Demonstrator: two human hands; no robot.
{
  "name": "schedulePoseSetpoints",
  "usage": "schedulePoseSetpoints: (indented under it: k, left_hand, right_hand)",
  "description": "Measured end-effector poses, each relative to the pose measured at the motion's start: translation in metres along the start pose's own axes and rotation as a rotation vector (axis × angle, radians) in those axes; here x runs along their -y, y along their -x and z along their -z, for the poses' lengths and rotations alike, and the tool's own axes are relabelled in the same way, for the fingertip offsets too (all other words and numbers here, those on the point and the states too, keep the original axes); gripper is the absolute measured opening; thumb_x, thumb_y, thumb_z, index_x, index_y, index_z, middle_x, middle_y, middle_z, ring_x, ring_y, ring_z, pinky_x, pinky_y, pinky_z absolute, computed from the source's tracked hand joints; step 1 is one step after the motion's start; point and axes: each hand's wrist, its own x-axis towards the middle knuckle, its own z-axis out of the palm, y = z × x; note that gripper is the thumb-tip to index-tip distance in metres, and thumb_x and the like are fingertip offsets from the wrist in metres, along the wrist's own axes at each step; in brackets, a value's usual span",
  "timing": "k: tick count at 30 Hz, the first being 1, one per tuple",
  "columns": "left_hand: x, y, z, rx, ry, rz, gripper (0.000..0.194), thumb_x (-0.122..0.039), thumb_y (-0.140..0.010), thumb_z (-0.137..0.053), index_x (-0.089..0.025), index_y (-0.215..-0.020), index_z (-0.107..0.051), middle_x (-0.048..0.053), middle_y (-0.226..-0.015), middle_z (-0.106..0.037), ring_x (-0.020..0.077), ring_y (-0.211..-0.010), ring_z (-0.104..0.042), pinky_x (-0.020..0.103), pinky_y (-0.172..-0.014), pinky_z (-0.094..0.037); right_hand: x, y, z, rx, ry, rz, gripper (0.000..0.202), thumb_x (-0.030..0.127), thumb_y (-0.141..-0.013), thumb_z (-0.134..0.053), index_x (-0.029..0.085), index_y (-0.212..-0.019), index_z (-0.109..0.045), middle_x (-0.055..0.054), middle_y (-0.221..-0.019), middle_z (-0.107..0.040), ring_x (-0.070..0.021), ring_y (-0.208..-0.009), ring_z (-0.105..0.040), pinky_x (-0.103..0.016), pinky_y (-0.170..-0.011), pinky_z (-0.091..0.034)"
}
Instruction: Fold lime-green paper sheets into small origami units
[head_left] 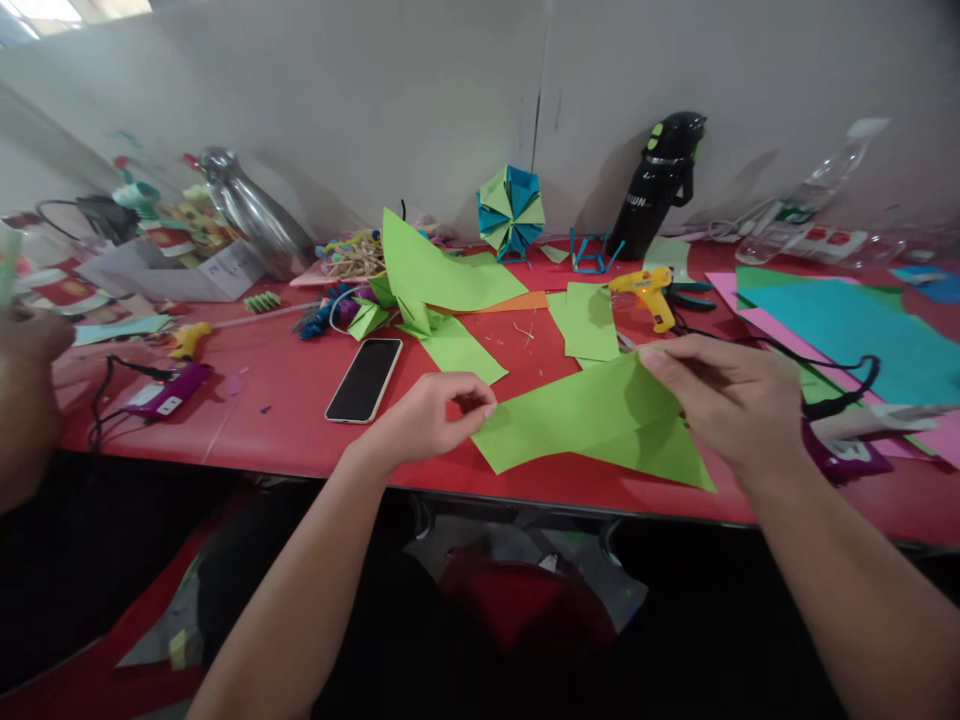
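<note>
A sheet of bright green paper [570, 420] is held slightly tilted above the front of the red table. My left hand [439, 415] is closed in a pinch at its left edge. The upper right corner is gripped between the thumb and fingers of my right hand [739, 400]. Just behind lie smaller green paper pieces [592, 320] and a green strip [461, 348]. A larger curled green sheet [450, 280] rests farther back, over an orange paper strip [517, 303]. Left of my left hand lies a phone [365, 380] with a dark screen.
A yellow glue gun [654, 295] with a black cord sits at the right, near coloured sheets [847, 335]. A folded-paper wheel [511, 213], black bottle [656, 190] and silver jug [251, 210] stand along the wall. Another person's hand [30, 350] is at far left.
</note>
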Motion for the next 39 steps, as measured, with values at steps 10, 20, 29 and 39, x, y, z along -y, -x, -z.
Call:
schedulePoseSetpoints:
  k: [10, 20, 29, 39]
  left_hand:
    - [0.027, 0.011, 0.025, -0.157, -0.159, 0.166, 0.019, -0.033, -0.091, -0.060, -0.018, -0.089, -0.071, 0.004, -0.085, -0.073, 0.0169, -0.078, -0.067, 0.029, -0.076, -0.053]
    - [0.018, -0.013, 0.011, -0.226, -0.040, 0.089, 0.028, -0.042, -0.090, -0.067, -0.018, -0.100, -0.076, 0.007, -0.097, -0.077, 0.0199, -0.087, -0.069, 0.031, -0.079, -0.054]
    - [0.006, -0.021, -0.008, -0.080, -0.134, -0.004, 0.018, -0.026, -0.093, -0.060, -0.020, -0.087, -0.076, 0.003, -0.084, -0.076, 0.0155, -0.073, -0.065, 0.027, -0.068, -0.049]
    - [-0.014, -0.030, -0.028, -0.033, -0.108, -0.140, 0.021, -0.015, -0.093, -0.054, -0.020, -0.087, -0.074, 0.003, -0.082, -0.073, 0.0150, -0.075, -0.065, 0.029, -0.076, -0.050]
  right_hand:
    - [-0.029, -0.020, 0.024, -0.101, 0.090, -0.153, 0.019, 0.035, -0.081, -0.077, 0.021, -0.092, -0.083, -0.007, -0.078, -0.077, -0.0202, -0.071, -0.068, -0.035, -0.070, -0.053]
    - [-0.030, -0.004, -0.023, 0.178, -0.270, -0.285, 0.019, 0.040, -0.084, -0.074, 0.022, -0.090, -0.076, -0.003, -0.083, -0.076, -0.0195, -0.075, -0.071, -0.035, -0.070, -0.058]
    - [-0.012, -0.011, -0.016, 0.468, 0.237, 0.273, 0.023, 0.030, -0.088, -0.065, 0.022, -0.107, -0.074, -0.009, -0.112, -0.075, -0.0281, -0.108, -0.068, -0.050, -0.101, -0.049]
    - [0.016, -0.004, -0.033, 0.840, 0.035, 0.148, 0.013, 0.024, -0.088, -0.061, 0.022, -0.081, -0.072, 0.000, -0.079, -0.074, -0.0156, -0.070, -0.066, -0.028, -0.067, -0.051]
